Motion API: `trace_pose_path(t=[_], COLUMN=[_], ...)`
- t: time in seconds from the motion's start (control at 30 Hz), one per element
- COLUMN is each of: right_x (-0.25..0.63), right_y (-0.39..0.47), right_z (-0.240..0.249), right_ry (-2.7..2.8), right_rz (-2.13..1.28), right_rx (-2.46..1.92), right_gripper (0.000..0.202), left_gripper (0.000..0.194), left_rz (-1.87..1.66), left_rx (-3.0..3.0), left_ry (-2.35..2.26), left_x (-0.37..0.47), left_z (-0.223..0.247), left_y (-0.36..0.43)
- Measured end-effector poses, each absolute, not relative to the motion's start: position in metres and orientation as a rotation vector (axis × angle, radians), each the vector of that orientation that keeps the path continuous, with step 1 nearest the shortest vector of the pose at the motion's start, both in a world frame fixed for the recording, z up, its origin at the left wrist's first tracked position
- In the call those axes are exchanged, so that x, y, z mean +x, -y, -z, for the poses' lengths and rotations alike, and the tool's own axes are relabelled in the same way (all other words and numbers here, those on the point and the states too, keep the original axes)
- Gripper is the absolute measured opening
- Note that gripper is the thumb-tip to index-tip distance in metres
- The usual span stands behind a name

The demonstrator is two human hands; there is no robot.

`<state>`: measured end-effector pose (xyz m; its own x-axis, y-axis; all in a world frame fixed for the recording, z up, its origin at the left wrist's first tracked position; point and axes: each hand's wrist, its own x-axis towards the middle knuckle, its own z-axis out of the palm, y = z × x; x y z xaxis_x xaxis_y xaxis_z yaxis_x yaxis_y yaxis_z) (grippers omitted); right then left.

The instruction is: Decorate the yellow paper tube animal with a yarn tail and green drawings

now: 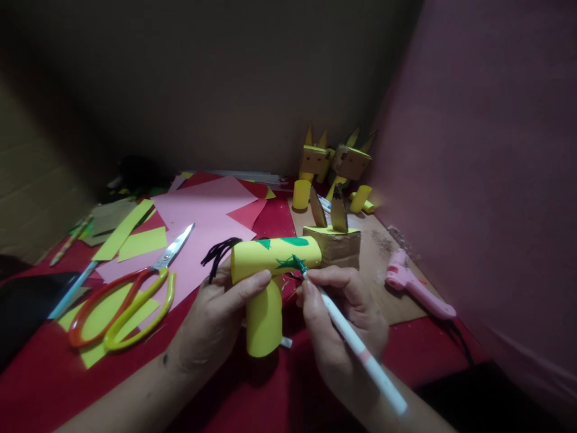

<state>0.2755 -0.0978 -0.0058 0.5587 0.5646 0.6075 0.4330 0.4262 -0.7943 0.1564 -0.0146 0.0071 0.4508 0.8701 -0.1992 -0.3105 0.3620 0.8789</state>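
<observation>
My left hand grips a yellow paper animal figure by its tube-shaped body, thumb on the near side. Green patches mark the body, and a black yarn tail hangs from its left end. A yellow paper tube points down under the body as a leg. At the right end sits a brown cardboard head with two upright ears. In my right hand is a white felt-tip marker, its green tip touching a green patch on the body's side. The fingers of my left hand behind the figure are hidden.
Red-and-yellow-handled scissors lie at left on yellow and pink paper. A pink glue gun rests at right near the wall, partly on a cardboard sheet. Two similar cardboard-headed figures stand at the back.
</observation>
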Motion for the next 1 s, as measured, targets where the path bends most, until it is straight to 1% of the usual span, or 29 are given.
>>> trace_pose_path(t=[0.13,0.27,0.4,0.77,1.0], right_x=[0.2767,0.2754,0.2745,0.2751,0.2759], right_y=[0.0965,0.096,0.0963,0.096,0.0987], right_z=[0.0082,0.0059,0.0029,0.0045,0.0025], right_ry=[1.038,1.04,1.039,1.049,1.07], right_rz=[-0.119,-0.125,-0.122,-0.136,-0.108], right_rx=[-1.171,-1.172,-1.193,-1.194,-1.195], right_gripper=[0.011,0.01,0.008,0.009,0.012], left_gripper=[0.04,0.042,0.037,0.049,0.043], left_rz=[-0.865,-0.852,-0.863,-0.844,-0.848], left_rx=[0.869,0.875,0.873,0.902,0.881], left_ry=[-0.758,-0.75,-0.733,-0.741,-0.759], left_x=[0.1578,0.1584,0.1575,0.1568,0.157], left_z=[-0.0078,-0.0099,-0.0102,-0.0082,-0.0076], left_y=[0.0141,0.0156,0.0165,0.0152,0.015])
